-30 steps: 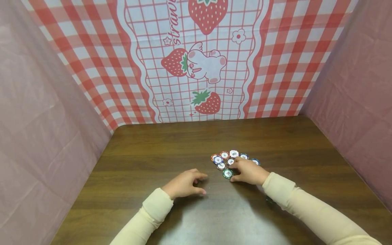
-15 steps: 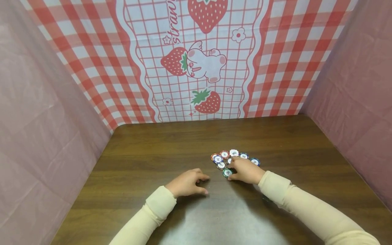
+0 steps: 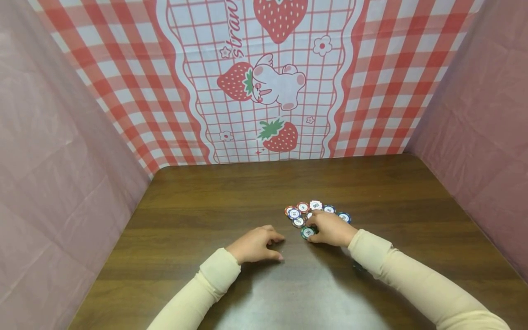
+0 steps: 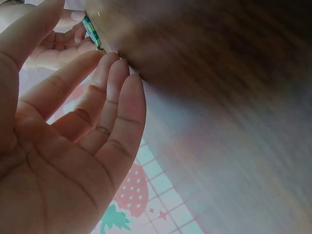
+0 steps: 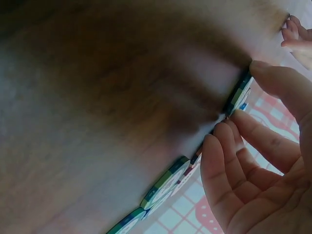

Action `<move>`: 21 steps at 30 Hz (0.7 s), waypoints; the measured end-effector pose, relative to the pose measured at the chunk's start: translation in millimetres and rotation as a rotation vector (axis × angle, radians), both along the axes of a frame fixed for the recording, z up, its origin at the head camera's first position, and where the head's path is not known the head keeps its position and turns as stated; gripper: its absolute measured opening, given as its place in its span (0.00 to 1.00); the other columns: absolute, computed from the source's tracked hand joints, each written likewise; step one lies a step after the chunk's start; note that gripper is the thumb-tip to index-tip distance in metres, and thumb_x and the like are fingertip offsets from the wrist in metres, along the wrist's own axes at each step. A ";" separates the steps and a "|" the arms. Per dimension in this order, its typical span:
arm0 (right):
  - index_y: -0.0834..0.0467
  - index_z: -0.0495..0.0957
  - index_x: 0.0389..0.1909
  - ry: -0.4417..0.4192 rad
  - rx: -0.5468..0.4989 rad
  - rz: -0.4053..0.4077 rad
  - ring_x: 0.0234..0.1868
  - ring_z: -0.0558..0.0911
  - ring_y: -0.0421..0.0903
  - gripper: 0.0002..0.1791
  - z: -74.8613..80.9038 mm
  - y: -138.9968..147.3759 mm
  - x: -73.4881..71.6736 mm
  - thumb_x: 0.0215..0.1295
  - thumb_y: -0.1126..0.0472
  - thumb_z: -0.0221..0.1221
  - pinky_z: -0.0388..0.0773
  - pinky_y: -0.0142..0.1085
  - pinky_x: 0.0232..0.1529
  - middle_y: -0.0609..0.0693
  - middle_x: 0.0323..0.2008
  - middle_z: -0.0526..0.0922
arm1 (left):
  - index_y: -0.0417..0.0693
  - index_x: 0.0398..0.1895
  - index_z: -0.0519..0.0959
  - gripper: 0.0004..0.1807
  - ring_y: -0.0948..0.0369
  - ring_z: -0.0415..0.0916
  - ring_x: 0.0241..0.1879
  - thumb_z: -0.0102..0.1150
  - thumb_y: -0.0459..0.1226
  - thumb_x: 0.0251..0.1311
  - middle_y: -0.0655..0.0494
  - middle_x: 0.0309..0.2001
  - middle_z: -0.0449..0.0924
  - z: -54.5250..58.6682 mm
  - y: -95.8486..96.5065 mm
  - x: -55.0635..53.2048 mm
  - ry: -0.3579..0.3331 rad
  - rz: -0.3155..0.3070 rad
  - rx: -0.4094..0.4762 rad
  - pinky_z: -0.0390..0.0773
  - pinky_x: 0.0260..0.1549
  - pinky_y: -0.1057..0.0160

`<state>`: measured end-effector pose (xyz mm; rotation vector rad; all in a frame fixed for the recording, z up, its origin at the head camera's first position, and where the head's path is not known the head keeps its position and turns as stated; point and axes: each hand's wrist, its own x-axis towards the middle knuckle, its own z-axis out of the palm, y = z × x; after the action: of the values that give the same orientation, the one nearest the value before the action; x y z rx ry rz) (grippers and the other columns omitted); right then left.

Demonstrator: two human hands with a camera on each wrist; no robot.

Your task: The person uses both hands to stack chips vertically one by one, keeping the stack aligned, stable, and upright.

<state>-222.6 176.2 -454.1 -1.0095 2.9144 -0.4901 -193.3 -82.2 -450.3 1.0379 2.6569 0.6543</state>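
In the head view, my right hand pinches the edge of a green poker chip that lies flat on the table, at the near side of a cluster of chips. The right wrist view shows the thumb at one side of this green chip and the index finger at the other. A dark-rimmed chip is partly hidden under the right fingers. To the left, my left hand rests with fingers relaxed, fingertips at the tabletop, holding nothing. Its palm fills much of the left wrist view.
Beyond the hand lie a red chip, a white chip and blue chips. A blue chip overlaps an orange-red one. A small dark green thing shows below the right sleeve. A checked strawberry cloth hangs behind the wooden table.
My right hand has shifted slightly left, its thumb coming in against the green chip. My left hand has slid a little to the right. The other chips stay where they were.
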 end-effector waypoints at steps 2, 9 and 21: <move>0.56 0.85 0.35 -0.002 -0.009 0.002 0.30 0.72 0.37 0.13 0.5 0.9 -0.1 0.46 0.58 0.71 0.73 0.35 0.35 0.45 0.31 0.77 | 0.48 0.56 0.81 0.29 0.63 0.75 0.40 0.72 0.48 0.51 0.57 0.42 0.80 0.6 0.6 0.2 -0.002 -0.004 0.004 0.74 0.41 0.70; 0.57 0.84 0.36 -0.102 -0.106 0.011 0.24 0.70 0.32 0.13 4.2 4.9 1.6 0.49 0.59 0.70 0.70 0.29 0.29 0.41 0.24 0.79 | 0.48 0.55 0.82 0.27 0.62 0.77 0.39 0.72 0.46 0.51 0.56 0.42 0.81 1.5 3.1 0.4 -0.001 -0.028 0.024 0.74 0.41 0.72; 0.59 0.85 0.38 -0.205 -0.289 0.027 0.25 0.73 0.30 0.13 2.0 7.1 8.5 0.52 0.59 0.71 0.74 0.27 0.28 0.41 0.23 0.80 | 0.48 0.55 0.82 0.26 0.62 0.77 0.40 0.71 0.46 0.53 0.56 0.43 0.82 0.2 5.0 0.1 -0.004 -0.031 0.051 0.74 0.41 0.72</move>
<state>-214.1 183.3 -452.1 -0.9570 2.6956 -0.9736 -193.2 -77.2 -450.1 1.0878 2.6283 0.7212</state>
